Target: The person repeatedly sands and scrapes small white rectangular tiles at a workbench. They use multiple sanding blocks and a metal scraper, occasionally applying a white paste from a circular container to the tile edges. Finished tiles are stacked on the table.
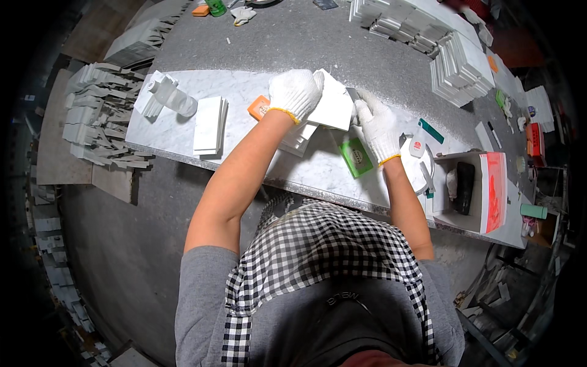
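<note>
Holding a white tile (333, 105) up over the marble worktop (244, 92), both gloved hands on it.

Left hand (295, 93) clamps the tile's top edge; right hand (377, 125) pinches its right side, something grey at the fingertips, unclear what. Tile sits mid-worktop above a small tile stack (298, 139), orange block (258, 107) beside. Judgement: keep the left grip firm, tile steady, work the edge evenly.

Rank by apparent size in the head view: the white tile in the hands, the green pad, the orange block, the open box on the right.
1. Open box, clearly largest.
2. White tile, partly covered by the left hand, so its full size is unsure.
3. Green pad.
4. Orange block, smallest, partly hidden.

The fisheye bends shapes near the rim.
</note>
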Available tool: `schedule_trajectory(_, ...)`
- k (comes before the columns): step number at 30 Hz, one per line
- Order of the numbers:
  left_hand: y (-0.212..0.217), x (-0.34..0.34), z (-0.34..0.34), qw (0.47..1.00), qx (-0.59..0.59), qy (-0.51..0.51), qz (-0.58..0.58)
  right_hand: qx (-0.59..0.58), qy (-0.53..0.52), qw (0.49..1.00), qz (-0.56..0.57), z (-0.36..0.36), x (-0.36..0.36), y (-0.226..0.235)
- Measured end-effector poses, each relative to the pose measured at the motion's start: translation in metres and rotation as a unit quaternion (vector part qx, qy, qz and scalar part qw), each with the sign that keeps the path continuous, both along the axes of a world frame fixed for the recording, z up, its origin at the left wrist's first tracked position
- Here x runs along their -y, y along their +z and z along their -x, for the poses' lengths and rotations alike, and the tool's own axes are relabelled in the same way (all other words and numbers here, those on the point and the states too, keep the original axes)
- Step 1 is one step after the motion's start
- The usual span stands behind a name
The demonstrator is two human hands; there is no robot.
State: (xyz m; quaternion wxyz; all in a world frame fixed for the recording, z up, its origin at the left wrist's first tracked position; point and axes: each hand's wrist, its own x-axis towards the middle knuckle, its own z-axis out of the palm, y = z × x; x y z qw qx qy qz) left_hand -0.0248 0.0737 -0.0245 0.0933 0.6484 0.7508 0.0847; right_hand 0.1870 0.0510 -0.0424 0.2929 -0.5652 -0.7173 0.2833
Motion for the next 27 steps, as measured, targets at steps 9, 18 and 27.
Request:
schedule_trajectory(9,0.001,0.0,-0.002,1.0,-0.001,0.005,0.005,-0.121,0.079,0.968,0.205,-0.014,-0.036,0.021)
schedule_trajectory(18,0.0,0.003,-0.003,0.999,-0.029,0.002,-0.021,0.001,0.041,0.997,0.066,0.003,-0.009,0.005)
schedule_trajectory(27,-0.003,0.004,0.0,0.998,-0.041,-0.031,-0.031,-0.136,0.088,0.973,0.162,-0.015,-0.03,0.016)
